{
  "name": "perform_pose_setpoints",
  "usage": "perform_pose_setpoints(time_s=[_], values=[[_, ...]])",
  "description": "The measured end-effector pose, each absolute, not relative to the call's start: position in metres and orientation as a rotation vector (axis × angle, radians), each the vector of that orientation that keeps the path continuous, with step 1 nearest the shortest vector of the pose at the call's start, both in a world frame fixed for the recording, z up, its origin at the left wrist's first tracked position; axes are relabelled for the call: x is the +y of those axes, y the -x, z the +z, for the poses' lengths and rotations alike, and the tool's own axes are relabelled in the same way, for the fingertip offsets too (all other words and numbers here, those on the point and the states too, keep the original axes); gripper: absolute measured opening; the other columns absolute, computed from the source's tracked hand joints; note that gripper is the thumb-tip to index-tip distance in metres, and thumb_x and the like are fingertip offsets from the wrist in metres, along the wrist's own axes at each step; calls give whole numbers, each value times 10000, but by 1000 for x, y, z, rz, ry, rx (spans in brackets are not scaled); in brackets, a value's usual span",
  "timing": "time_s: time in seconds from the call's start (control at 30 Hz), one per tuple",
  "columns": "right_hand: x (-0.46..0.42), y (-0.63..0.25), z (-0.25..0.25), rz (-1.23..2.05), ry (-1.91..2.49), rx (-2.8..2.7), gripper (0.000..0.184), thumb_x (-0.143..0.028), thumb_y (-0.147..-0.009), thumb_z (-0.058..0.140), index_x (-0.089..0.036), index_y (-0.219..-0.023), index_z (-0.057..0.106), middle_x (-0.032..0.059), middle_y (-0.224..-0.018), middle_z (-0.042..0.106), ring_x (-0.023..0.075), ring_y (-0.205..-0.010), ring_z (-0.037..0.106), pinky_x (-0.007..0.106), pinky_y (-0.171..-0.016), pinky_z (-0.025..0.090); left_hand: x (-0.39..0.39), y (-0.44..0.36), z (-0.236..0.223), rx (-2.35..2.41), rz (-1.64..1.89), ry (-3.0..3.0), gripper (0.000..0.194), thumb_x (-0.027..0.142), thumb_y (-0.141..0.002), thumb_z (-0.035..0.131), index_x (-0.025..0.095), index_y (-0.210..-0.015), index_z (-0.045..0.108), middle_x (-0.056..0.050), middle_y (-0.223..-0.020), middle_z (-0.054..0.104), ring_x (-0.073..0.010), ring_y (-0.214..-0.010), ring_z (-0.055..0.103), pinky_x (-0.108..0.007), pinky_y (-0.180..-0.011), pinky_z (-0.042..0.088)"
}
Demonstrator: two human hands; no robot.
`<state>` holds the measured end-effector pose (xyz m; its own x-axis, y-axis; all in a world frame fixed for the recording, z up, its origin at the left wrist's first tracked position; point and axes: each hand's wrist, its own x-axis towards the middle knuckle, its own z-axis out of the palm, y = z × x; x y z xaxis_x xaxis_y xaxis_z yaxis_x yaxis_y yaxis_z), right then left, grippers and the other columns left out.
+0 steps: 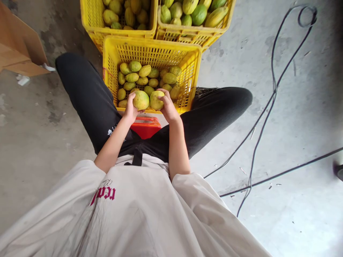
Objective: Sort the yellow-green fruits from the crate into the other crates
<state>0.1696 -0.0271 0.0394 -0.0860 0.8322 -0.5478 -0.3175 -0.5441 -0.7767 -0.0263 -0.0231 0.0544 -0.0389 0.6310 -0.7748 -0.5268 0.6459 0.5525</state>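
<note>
My left hand (130,109) is closed around a yellow-green papaya (141,100). A second papaya (156,100), yellower, is gripped in my right hand (168,106). The two fruits are side by side, almost touching, above the near edge of a yellow plastic crate (152,43). Inside that crate, below and beyond my hands, lie several more papayas (145,70), yellow and green with some dark specks. My palms and part of the fingers are hidden behind the fruit.
Two more yellow crates, a left one (120,33) and a right one (193,28), hold papayas behind the near crate. A red stool (146,128) shows between my legs. A cardboard box (21,43) is at left; black cables (273,93) cross the floor at right.
</note>
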Motion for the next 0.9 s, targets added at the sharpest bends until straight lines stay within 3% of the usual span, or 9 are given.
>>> perform_pose_setpoints(time_s=[0.07,0.13,0.3,0.37,0.43,0.53,0.73,0.9], values=[[-26,-168,38,1714,1422,-584,461,-474,-961,923,-332,-1356,732,60,-1341,750,312,-1245,742,321,-730,666,-22,23,66,1304,948,-13,493,591,-1258,580,353,-1671,704,-67,-1613,864,-377,-1623,803,-498,-1222,760],[-26,-166,39,1689,1459,-576,470,-479,-956,888,-330,-1370,720,77,-1380,745,329,-1276,747,318,-708,660,-21,20,76,1256,968,41,524,526,-1252,563,341,-1729,677,-75,-1695,840,-375,-1649,789,-511,-1267,749],[-26,-164,43,1603,1403,-626,641,-632,-867,893,-373,-1412,674,89,-1448,744,383,-1381,707,377,-767,669,-21,16,87,1217,980,36,668,669,-1079,939,389,-1644,719,-84,-1720,827,-421,-1622,810,-546,-1241,763],[-25,-166,43,1605,1385,-676,635,-696,-929,871,-387,-1445,666,90,-1443,757,391,-1461,673,416,-884,698,-23,15,89,1238,946,-31,525,607,-1089,956,366,-1509,752,-68,-1632,848,-413,-1642,797,-527,-1207,774],[-24,-168,42,1621,1390,-712,590,-721,-1005,859,-390,-1456,670,84,-1427,770,388,-1518,644,443,-995,702,-25,14,91,1263,908,-110,261,463,-1164,874,317,-1343,753,-60,-1522,862,-390,-1684,761,-480,-1189,769],[-24,-169,38,1648,1395,-716,585,-683,-1028,895,-392,-1477,659,64,-1450,765,371,-1485,664,442,-997,697,-25,13,94,1309,895,-160,62,312,-1209,780,287,-1218,725,-66,-1403,870,-361,-1687,733,-415,-1191,752],[-24,-171,29,1664,1468,-766,606,-682,-1034,932,-376,-1493,679,76,-1437,770,377,-1434,682,440,-977,718,-26,15,92,1235,921,-157,63,307,-1223,750,306,-1281,727,-29,-1351,826,-296,-1546,807,-455,-1192,792],[-22,-173,21,1616,1458,-736,725,-794,-964,972,-409,-1531,736,100,-1489,785,423,-1446,716,469,-892,759,-26,18,95,1120,903,-81,235,336,-1187,732,314,-1413,795,-59,-1481,867,-361,-1557,827,-519,-1213,802]])
